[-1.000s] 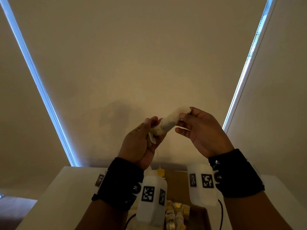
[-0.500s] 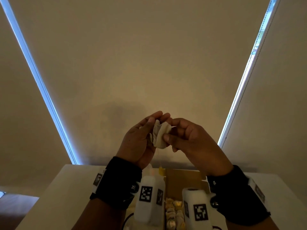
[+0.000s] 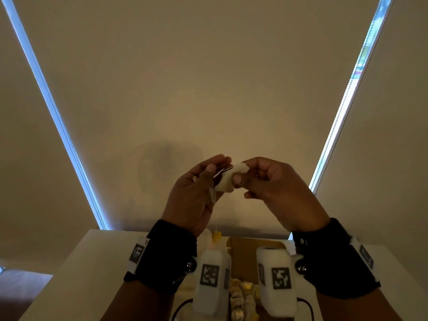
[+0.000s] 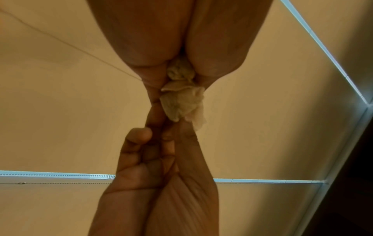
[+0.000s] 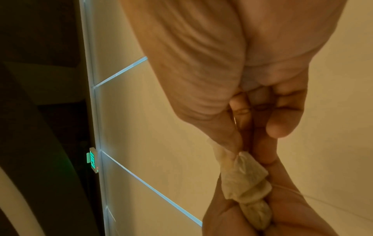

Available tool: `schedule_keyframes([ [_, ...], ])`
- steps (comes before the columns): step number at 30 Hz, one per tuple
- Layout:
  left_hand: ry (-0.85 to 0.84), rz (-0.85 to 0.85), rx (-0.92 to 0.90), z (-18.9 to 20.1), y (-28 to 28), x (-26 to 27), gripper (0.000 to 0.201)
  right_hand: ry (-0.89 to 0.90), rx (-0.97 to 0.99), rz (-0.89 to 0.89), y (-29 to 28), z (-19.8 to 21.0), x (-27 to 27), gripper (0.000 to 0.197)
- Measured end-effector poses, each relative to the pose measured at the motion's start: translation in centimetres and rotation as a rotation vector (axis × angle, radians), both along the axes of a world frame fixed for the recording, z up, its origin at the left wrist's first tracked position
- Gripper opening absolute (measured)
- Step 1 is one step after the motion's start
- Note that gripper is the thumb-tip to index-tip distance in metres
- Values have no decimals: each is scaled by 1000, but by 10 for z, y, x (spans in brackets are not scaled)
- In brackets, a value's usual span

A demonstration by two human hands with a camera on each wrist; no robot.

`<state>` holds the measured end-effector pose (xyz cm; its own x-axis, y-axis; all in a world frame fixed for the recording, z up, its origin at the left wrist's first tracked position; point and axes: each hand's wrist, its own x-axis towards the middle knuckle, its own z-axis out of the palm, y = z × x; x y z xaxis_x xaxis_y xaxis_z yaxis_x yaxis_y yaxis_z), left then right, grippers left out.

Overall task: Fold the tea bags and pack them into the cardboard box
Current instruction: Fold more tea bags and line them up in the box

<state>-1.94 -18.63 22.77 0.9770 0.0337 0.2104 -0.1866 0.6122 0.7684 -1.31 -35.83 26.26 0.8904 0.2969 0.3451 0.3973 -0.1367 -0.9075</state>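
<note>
Tea bag (image 3: 225, 181) sits between your two hands, raised above the table (image 3: 76, 269) in front of the pale roller blind (image 3: 196, 77). Your left hand (image 3: 196, 195) is at 9 o'clock of the bag, with the fingers fairly straight and the thumb closed in against them, pinching the bag's lower end; the left wrist view shows the crumpled paper wedged between thumb and fingers (image 4: 177, 73). Your right hand (image 3: 275, 184) is at 3 o'clock of the bag, fingers curled, thumb and forefinger clamped on its upper end. In the right wrist view the bag (image 5: 245, 183) looks twisted or rolled into a rope-like shape running from your right fingertips down into the left palm. A thin string (image 4: 66, 43) leads away from the bag toward 10 o'clock in the left wrist view; where it ends you cannot tell.

Below your wrists, at 6 o'clock in the head view, an open cardboard box (image 3: 243, 256) lies on the table. Packed tea bags (image 3: 243, 295) are inside it, bunched near its close end, partly hidden by the white wrist cameras (image 3: 212, 276). A small yellow tag (image 3: 216, 237) shows just beyond the box's far left corner, under your left wrist. Black wrist straps (image 3: 166, 258) wrap both forearms. A green exit sign (image 5: 92, 159) glows at 9 o'clock in the right wrist view.
</note>
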Motion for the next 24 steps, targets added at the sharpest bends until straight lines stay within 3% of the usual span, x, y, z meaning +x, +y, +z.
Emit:
schedule_keyframes([
  [6,146,64,-231,-2,21,5,23,91,162,-13,-16,13,11,12],
  [11,160,70,-153,-3,31,3,16,102,129,-24,-21,14,10,23],
  [15,111,136,19,5,32,-4,21,67,32,-49,-24,14,9,29],
  [21,-52,150,547,22,8,-23,32,29,-112,19,-17,20,1,31],
  [24,-69,161,584,27,4,-23,25,23,-133,25,-14,21,-2,28],
])
